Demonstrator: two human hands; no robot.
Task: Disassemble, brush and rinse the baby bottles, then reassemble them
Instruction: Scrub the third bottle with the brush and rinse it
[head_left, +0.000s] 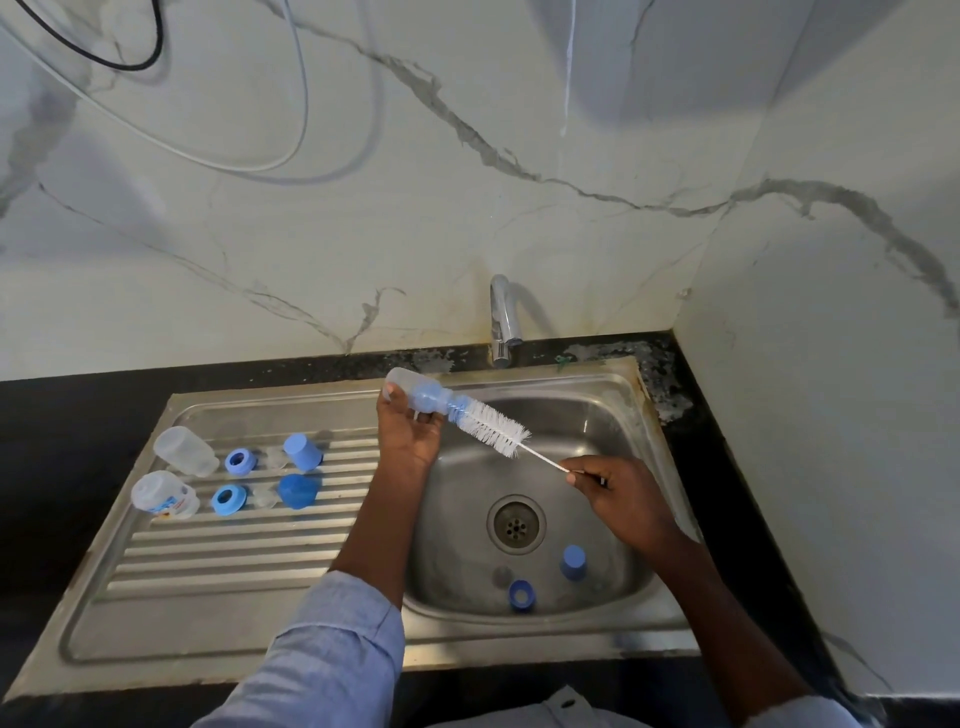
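Bottle (410, 393) held in left hand (410, 436); right hand (618, 491) pinches brush (493, 423) handle. Brushing underway; rinsing, reassembly remain.

Basin floor (467, 566): I see a cap (573, 562) and ring (521, 595) at 6 o'clock of the drain (516, 524). Tap (503, 322) overhangs at 12.

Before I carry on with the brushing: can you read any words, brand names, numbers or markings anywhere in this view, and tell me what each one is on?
No text can be read in this view.
Front bottle on the drainboard: blue and orange print on its side, too blurred to read.
Rear bottle, the bottle held in the left hand, the brush and the tap: no visible markings.
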